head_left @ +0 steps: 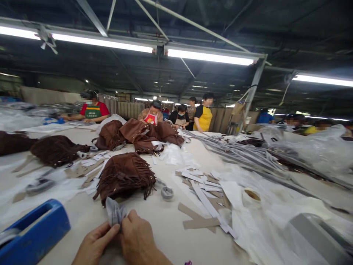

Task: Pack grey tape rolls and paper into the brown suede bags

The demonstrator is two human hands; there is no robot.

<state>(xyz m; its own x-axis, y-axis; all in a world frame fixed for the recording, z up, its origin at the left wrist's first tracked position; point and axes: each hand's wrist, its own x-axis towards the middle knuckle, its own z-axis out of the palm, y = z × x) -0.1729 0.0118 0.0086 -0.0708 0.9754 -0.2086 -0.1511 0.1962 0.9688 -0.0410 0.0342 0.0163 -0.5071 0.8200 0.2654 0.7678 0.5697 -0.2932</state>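
Head view: crumpled grey strip (114, 212) between left hand (95, 246), right hand (138, 237)

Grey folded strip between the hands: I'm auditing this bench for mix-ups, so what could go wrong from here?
The grey folded fabric strip, pinched by the left hand and right hand, is held close to the brown fringed suede bag; its fringe might snag. If dropped, it could get lost among the loose white and tan paper strips nearby.
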